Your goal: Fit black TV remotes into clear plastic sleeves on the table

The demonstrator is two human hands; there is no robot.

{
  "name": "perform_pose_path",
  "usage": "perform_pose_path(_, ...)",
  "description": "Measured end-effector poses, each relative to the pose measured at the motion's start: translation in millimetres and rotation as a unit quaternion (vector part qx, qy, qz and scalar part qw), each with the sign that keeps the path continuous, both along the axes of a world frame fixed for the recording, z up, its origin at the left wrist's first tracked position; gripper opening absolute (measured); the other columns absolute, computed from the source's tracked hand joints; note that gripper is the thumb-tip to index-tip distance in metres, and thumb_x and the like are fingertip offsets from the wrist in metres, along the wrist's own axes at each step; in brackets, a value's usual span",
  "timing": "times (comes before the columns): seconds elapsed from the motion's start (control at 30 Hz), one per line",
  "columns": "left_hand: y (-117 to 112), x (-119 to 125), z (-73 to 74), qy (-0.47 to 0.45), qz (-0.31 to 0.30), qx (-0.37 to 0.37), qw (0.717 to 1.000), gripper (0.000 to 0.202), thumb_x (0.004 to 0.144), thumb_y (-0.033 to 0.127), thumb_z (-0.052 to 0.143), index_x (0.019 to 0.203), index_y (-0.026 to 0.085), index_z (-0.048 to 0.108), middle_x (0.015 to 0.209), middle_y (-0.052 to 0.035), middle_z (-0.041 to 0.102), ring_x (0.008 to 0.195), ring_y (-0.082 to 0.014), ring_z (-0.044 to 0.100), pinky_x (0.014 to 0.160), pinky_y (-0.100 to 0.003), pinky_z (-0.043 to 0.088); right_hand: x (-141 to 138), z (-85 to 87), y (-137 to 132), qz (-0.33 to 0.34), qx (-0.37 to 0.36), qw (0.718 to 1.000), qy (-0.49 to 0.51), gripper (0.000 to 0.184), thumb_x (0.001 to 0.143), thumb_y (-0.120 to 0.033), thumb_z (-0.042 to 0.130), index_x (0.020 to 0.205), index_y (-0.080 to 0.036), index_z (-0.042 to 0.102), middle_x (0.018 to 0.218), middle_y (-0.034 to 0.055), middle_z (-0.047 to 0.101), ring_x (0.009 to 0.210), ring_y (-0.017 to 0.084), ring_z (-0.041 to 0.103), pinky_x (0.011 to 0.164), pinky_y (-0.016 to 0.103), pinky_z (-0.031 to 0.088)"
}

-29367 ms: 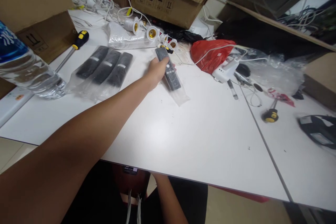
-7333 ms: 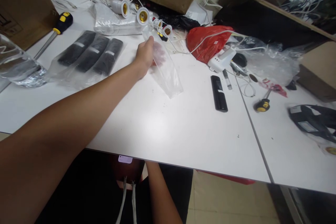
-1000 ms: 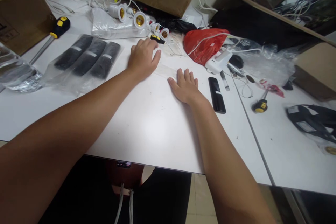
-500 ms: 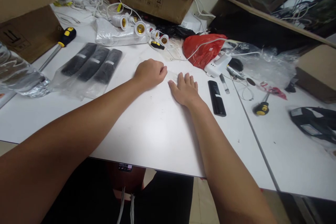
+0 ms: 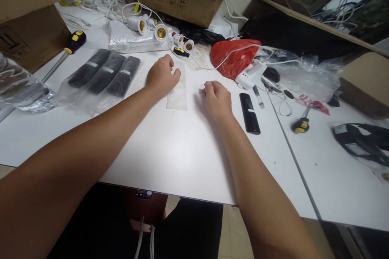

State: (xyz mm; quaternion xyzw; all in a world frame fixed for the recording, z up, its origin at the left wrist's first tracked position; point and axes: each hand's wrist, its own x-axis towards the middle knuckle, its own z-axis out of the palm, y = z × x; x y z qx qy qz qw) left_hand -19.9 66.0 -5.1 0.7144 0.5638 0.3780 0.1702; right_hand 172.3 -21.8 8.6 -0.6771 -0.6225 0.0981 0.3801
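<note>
A flat, clear plastic sleeve (image 5: 176,99) lies on the white table (image 5: 170,149) between my hands. My left hand (image 5: 162,76) is over the sleeve's left edge, its fingers half curled and the thumb apart from them, nothing visible in it. To the right of the sleeve, my right hand (image 5: 218,100) is closed, fingertips drawn together; whether anything is between them is hidden. The nearest thing to its right is a black remote control (image 5: 250,113) with a white label. Several black remotes in clear bags (image 5: 107,72) lie left of my left hand.
Left stand a clear water bottle (image 5: 27,85), a screwdriver (image 5: 74,42) and a cardboard box (image 5: 27,36). Lamp holders (image 5: 160,32), a red plastic bag (image 5: 232,58) and a white power strip (image 5: 251,75) line the back. Another screwdriver (image 5: 301,124) and a black item (image 5: 361,141) lie right.
My left hand has loosened from a fist and shifted left. My right hand has gone from flat and spread to closed. The plastic sleeve between them is now more exposed.
</note>
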Motion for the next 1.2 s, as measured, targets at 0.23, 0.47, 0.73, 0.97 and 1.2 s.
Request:
perform_pose_path(0.23,-22,0,11.1,0.113,-0.069,-0.017,0.991,0.046,0.079,0.021,0.067,0.123,0.021,0.053,0.126,-0.0113,0.061,0.114,-0.0305,0.06,0.1,-0.046,0.046,-2,-9.1,4,0.09,0.004,0.996,0.028,0.029,0.094,-0.034,0.05,0.107,-0.019,0.071,0.102,0.0073,0.077,0.098,0.026,0.068,0.091,0.042,0.049)
perform_pose_path(0.47,-50,-4,25.8,0.161,-0.139,-0.01,0.977,0.044,0.08,0.024,0.063,0.123,0.023,0.053,0.124,-0.0111,0.063,0.113,-0.0309,0.06,0.091,-0.043,0.047,1,-7.9,4,0.065,0.001,0.996,0.066,0.026,0.092,-0.033,0.051,0.102,-0.019,0.071,0.096,0.0065,0.078,0.092,0.024,0.069,0.089,0.041,0.05)
perform_pose_path(0.73,-55,-2,29.3,0.223,-0.22,0.058,0.948,0.008,0.081,0.024,0.06,0.086,0.021,0.065,0.098,-0.0085,0.069,0.101,-0.0308,0.06,0.097,-0.049,0.039,-1,-6.6,3,0.072,0.009,0.995,0.064,0.025,0.092,-0.034,0.052,0.099,-0.019,0.071,0.094,0.0057,0.077,0.089,0.023,0.069,0.087,0.039,0.05)
perform_pose_path(0.97,-18,-60,49.8,0.224,0.139,0.003,0.965,0.05,0.09,0.042,0.057,0.132,0.014,0.059,0.142,-0.0206,0.052,0.133,-0.0414,0.043,0.104,-0.055,0.038,2,-7.6,6,0.043,0.005,0.995,0.086,0.026,0.092,-0.036,0.053,0.098,-0.02,0.073,0.091,0.0051,0.078,0.086,0.023,0.069,0.084,0.038,0.049)
perform_pose_path(1.2,-1,-69,24.3,0.264,0.128,-0.103,0.95,0.063,0.093,0.043,0.049,0.139,0.0,0.053,0.144,-0.0347,0.047,0.134,-0.0491,0.043,0.106,-0.059,0.037,2,-9.1,7,0.042,0.005,0.994,0.101,0.024,0.09,-0.034,0.055,0.096,-0.02,0.073,0.089,0.0049,0.078,0.086,0.023,0.07,0.086,0.039,0.049)
